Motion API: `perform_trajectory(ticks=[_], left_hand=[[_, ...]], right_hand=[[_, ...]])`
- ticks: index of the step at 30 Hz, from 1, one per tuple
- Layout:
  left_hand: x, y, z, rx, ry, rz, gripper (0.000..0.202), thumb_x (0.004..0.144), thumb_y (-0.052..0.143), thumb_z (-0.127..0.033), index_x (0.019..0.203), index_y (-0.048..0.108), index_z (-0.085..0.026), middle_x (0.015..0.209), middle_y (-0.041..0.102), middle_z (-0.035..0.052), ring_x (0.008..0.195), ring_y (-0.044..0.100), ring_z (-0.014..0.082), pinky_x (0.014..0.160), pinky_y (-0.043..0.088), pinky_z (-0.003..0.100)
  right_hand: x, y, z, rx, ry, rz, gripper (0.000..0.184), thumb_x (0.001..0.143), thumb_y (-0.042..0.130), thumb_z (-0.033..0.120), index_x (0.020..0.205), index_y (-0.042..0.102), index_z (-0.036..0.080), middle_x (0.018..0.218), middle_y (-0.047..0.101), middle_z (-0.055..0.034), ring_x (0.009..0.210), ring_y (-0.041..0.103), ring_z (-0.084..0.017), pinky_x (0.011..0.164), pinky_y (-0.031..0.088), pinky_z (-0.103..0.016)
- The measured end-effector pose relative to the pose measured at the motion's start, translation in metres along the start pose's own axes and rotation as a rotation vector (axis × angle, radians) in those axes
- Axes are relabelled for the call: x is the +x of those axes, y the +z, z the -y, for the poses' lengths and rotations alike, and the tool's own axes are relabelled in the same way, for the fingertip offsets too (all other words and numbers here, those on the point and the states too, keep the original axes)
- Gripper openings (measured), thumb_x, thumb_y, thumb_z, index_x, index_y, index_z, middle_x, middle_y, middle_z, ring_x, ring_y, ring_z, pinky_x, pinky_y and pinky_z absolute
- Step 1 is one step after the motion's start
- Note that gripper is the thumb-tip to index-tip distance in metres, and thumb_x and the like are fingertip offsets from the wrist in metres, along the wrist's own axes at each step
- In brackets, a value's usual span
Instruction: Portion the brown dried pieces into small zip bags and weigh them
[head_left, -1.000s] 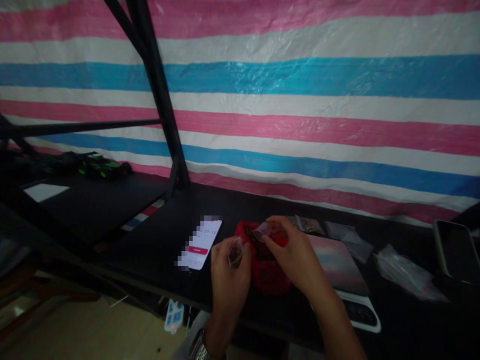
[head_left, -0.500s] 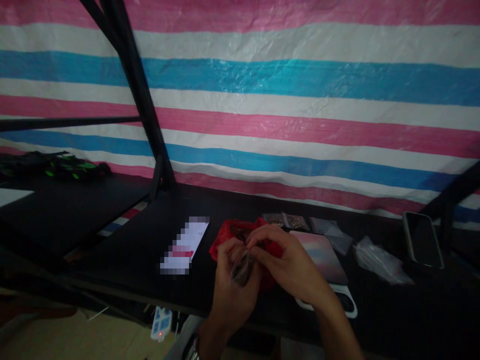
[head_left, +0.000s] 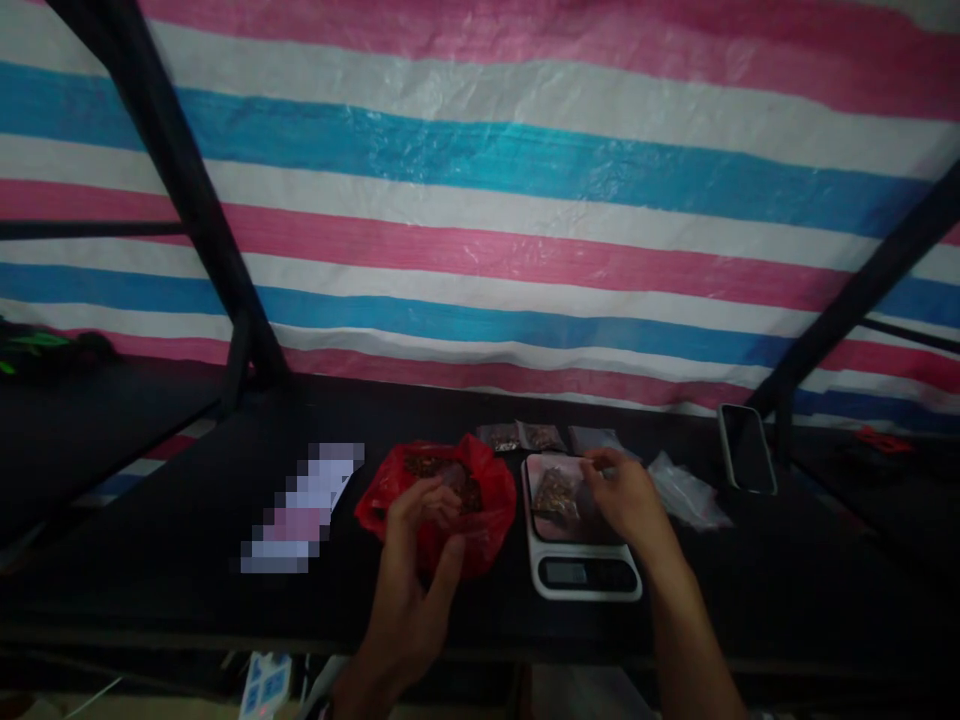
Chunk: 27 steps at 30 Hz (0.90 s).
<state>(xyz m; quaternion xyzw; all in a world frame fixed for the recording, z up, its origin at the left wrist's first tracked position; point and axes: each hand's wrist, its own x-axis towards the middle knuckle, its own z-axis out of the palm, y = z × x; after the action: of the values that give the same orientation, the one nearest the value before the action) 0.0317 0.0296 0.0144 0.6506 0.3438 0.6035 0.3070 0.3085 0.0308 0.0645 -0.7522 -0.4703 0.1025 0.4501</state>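
Observation:
My left hand point(head_left: 412, 570) is curled at the mouth of a red plastic bag point(head_left: 487, 520) that holds dark brown bits; its fingers dip over the near rim with the thumb outside. To the right stands a small white kitchen scale point(head_left: 585, 575). On its platform lies a small clear pouch point(head_left: 553, 490) filled with brown bits. My right hand point(head_left: 626, 500) hovers over the platform, its bent fingers pinching the pouch's right edge.
All this sits on a black table point(head_left: 187, 520) against a striped tarp point(head_left: 480, 200). A lit phone point(head_left: 300, 510) lies left of the bag, and a dark phone point(head_left: 746, 450) at right. Filled pouches point(head_left: 521, 437) and empty clear bags point(head_left: 686, 490) lie behind. Black frame posts point(head_left: 187, 200) rise on both sides.
The pouch, held in both hands over the red bag before, now lies on the scale under my right hand. My left hand stayed at the bag. The view swung right.

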Motion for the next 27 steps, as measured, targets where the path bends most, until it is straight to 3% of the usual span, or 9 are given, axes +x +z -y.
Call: perform_trajectory(ticks=[3, 11, 20, 27], left_hand=[[-0.001, -0.003, 0.000, 0.041, -0.006, 0.013, 0.036, 0.102, 0.060, -0.032, 0.137, 0.056, -0.024, 0.106, 0.070, 0.0064, 0.102, 0.071, 0.0218, 0.091, 0.059, 0.035], [0.000, -0.004, -0.013, 0.209, 0.124, 0.059, 0.022, 0.099, 0.060, -0.021, 0.120, 0.065, -0.025, 0.088, 0.076, 0.0000, 0.079, 0.075, 0.0162, 0.076, 0.060, 0.026], [-0.002, -0.005, -0.013, 0.281, 0.130, 0.078, 0.018, 0.099, 0.056, -0.021, 0.108, 0.072, -0.024, 0.087, 0.077, 0.0025, 0.079, 0.076, 0.0183, 0.074, 0.061, 0.027], [0.002, -0.009, -0.017, 0.281, 0.210, 0.062, 0.017, 0.098, 0.058, -0.015, 0.108, 0.068, -0.026, 0.087, 0.076, -0.0005, 0.077, 0.075, 0.0149, 0.070, 0.058, 0.022]], right_hand=[[-0.001, 0.000, -0.002, -0.051, -0.033, -0.059, 0.031, 0.084, 0.059, 0.037, 0.099, 0.079, 0.018, 0.097, 0.080, -0.0142, 0.095, 0.074, -0.032, 0.091, 0.053, -0.045], [-0.002, 0.007, 0.001, -0.053, -0.095, 0.005, 0.032, 0.086, 0.055, 0.036, 0.096, 0.081, 0.020, 0.095, 0.081, -0.0106, 0.090, 0.075, -0.029, 0.088, 0.055, -0.041], [0.002, 0.001, 0.001, -0.028, -0.136, -0.028, 0.034, 0.085, 0.054, 0.040, 0.094, 0.080, 0.021, 0.090, 0.081, -0.0106, 0.084, 0.073, -0.029, 0.080, 0.054, -0.041], [0.002, -0.001, -0.001, -0.021, -0.137, -0.015, 0.034, 0.084, 0.054, 0.041, 0.094, 0.080, 0.021, 0.091, 0.081, -0.0100, 0.083, 0.073, -0.028, 0.078, 0.054, -0.040]])
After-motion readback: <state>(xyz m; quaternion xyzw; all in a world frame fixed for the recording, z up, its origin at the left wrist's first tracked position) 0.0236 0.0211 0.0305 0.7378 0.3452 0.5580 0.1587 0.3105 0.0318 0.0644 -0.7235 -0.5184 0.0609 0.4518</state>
